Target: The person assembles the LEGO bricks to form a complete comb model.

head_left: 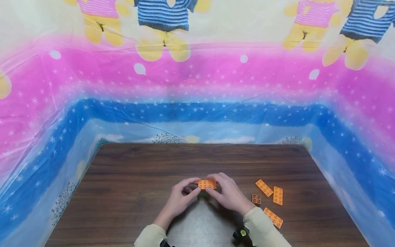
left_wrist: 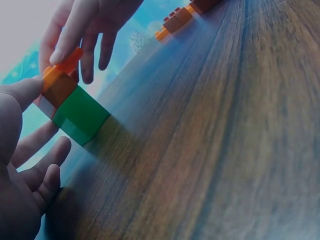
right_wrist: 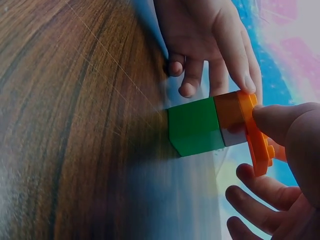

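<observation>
both hands angle inward, pinching an orange brick from opposite sides.

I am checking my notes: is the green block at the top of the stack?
No, the green block is at the bottom, and the flat orange brick is on top.

No readable text or numbers.

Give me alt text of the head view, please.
A person's left hand and right hand hold an orange brick above a green block at a dark table. To the right lie three more orange bricks and a brown brick; behind hangs a patterned cloth.
</observation>
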Action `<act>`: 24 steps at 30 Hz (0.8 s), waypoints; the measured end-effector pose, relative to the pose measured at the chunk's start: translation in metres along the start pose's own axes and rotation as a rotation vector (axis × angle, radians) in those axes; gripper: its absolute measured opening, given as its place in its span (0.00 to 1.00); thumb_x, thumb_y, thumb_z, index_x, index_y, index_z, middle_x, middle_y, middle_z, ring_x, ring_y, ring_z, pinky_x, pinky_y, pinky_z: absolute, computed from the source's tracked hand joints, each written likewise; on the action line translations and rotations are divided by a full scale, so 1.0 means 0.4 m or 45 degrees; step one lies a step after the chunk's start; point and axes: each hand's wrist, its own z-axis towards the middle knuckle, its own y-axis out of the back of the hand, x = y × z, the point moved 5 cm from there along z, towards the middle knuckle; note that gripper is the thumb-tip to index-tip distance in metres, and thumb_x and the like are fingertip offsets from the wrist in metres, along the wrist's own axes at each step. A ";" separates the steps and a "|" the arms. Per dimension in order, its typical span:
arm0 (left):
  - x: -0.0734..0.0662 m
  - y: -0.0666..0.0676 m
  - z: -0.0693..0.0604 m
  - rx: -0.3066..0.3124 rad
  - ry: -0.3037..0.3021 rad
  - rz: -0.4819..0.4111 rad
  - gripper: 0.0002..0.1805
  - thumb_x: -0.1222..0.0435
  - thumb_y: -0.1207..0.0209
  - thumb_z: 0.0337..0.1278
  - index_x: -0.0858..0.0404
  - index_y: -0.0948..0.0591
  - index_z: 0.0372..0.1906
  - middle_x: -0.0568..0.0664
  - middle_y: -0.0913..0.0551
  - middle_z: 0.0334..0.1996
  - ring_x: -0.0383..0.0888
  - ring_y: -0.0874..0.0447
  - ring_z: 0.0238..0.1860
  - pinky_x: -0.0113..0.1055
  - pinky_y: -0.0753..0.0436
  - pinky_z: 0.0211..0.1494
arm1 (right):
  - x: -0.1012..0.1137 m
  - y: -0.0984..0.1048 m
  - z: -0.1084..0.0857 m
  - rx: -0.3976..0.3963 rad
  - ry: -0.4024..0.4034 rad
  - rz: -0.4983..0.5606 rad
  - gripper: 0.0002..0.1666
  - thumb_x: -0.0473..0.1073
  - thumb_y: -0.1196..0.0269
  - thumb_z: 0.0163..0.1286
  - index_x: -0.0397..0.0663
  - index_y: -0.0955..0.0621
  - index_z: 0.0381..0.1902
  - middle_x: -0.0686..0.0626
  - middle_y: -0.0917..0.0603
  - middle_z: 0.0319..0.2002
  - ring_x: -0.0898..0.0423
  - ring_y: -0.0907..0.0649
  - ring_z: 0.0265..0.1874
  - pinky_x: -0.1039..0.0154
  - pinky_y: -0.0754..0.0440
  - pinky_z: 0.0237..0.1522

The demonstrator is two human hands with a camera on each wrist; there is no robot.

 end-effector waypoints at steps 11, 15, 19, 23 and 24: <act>0.004 -0.002 0.000 -0.002 -0.025 0.008 0.18 0.59 0.32 0.70 0.50 0.15 0.62 0.48 0.13 0.53 0.44 0.15 0.41 0.35 0.18 0.46 | -0.017 0.031 -0.024 -0.035 -0.037 0.031 0.27 0.51 0.28 0.72 0.53 0.19 0.66 0.55 0.18 0.57 0.50 0.16 0.57 0.47 0.17 0.57; 0.006 -0.003 0.000 -0.001 -0.039 0.004 0.19 0.59 0.32 0.70 0.53 0.15 0.62 0.48 0.12 0.53 0.44 0.15 0.42 0.35 0.18 0.46 | -0.026 0.038 -0.036 -0.050 -0.041 0.003 0.28 0.50 0.28 0.72 0.51 0.19 0.66 0.53 0.17 0.57 0.50 0.16 0.57 0.47 0.17 0.57; 0.007 -0.004 0.001 -0.002 -0.039 0.007 0.19 0.59 0.32 0.70 0.55 0.15 0.63 0.48 0.12 0.53 0.44 0.14 0.42 0.35 0.18 0.46 | -0.037 0.045 -0.048 -0.070 -0.049 -0.023 0.28 0.49 0.27 0.71 0.51 0.19 0.66 0.50 0.17 0.56 0.50 0.16 0.56 0.47 0.16 0.56; 0.007 -0.005 0.001 -0.003 -0.036 0.014 0.20 0.59 0.32 0.70 0.55 0.15 0.63 0.48 0.12 0.53 0.44 0.15 0.42 0.35 0.18 0.45 | -0.048 0.054 -0.058 -0.083 -0.070 -0.042 0.28 0.49 0.27 0.71 0.51 0.19 0.66 0.49 0.17 0.56 0.50 0.16 0.56 0.46 0.16 0.56; 0.006 -0.005 0.000 -0.003 -0.035 0.014 0.20 0.59 0.32 0.70 0.55 0.15 0.63 0.48 0.12 0.53 0.45 0.15 0.42 0.34 0.18 0.45 | -0.052 0.057 -0.060 -0.085 -0.078 -0.042 0.27 0.49 0.27 0.71 0.51 0.18 0.66 0.49 0.17 0.56 0.50 0.16 0.56 0.46 0.17 0.56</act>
